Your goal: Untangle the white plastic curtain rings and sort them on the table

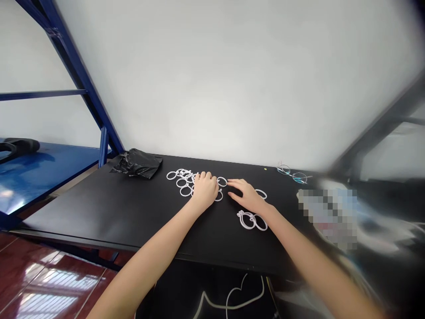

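White curtain rings (185,191) with small eyelets lie in a loose cluster on the black tabletop (133,208). Over the right part of this cluster, my left hand (206,188) rests with its fingers curled down onto the rings; the fingertips are partly hidden. My right hand (245,194) reaches in from the right, thumb and fingers apart. Its fingertips are at the edge of one ring (222,181), and I cannot tell whether they touch it. Several more rings (260,223) lie below my right wrist, and another ring (262,193) is partly covered behind that hand.
A crumpled black plastic bag (137,163) lies at the back left of the tabletop. Eyeglasses (299,178) are at the back right, near a blurred clear plastic bag (375,221). A blue metal frame (89,88) rises at left, and a pale cable (232,305) hangs below.
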Action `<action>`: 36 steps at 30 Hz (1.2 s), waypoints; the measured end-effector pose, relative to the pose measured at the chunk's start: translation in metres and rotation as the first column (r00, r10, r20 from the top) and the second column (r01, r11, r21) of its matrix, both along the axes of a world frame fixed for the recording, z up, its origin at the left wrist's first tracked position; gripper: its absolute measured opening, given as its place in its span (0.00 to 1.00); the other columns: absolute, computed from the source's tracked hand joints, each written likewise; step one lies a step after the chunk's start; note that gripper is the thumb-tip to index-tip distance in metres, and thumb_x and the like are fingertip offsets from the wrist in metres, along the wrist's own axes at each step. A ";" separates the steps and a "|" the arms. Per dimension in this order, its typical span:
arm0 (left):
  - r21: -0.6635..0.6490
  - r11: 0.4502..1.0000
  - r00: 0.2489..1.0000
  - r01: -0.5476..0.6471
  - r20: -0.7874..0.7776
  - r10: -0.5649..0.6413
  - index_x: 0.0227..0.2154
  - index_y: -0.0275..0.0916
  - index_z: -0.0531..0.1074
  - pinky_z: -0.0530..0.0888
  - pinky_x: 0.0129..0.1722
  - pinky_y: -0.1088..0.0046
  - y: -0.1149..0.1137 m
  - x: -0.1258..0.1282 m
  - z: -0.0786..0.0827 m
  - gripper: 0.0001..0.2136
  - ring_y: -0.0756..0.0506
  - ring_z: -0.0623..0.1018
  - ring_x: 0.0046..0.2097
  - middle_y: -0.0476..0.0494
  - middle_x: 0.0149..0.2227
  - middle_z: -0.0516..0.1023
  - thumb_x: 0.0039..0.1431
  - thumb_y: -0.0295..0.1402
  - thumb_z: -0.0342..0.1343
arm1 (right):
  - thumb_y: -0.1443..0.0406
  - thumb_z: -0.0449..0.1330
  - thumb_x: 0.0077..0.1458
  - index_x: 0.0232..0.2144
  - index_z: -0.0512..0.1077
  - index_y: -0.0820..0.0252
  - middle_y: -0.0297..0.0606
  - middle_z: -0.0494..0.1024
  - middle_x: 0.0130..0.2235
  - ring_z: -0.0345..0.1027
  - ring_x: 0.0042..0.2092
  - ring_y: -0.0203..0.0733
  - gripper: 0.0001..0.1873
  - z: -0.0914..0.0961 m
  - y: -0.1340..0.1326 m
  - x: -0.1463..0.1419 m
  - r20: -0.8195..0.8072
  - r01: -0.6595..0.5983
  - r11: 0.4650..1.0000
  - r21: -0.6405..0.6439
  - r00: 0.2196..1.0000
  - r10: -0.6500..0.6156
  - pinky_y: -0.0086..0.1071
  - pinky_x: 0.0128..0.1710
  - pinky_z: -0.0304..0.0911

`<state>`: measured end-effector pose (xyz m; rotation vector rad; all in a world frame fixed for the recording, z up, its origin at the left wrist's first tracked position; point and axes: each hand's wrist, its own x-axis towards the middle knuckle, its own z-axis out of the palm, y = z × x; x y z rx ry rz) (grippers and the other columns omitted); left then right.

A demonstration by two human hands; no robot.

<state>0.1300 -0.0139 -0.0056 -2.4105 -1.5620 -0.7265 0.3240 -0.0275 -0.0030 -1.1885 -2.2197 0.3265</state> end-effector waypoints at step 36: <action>-0.222 0.851 0.776 0.476 0.561 -0.288 0.18 0.38 0.67 0.62 0.29 0.73 -0.018 0.010 0.016 0.31 0.50 0.68 0.23 0.47 0.19 0.69 0.71 0.43 0.28 | 0.52 0.67 0.49 0.27 0.75 0.60 0.36 0.79 0.26 0.75 0.28 0.39 0.17 0.018 -0.030 -0.025 -0.676 -0.125 0.944 -0.307 0.727 -0.123 0.37 0.34 0.75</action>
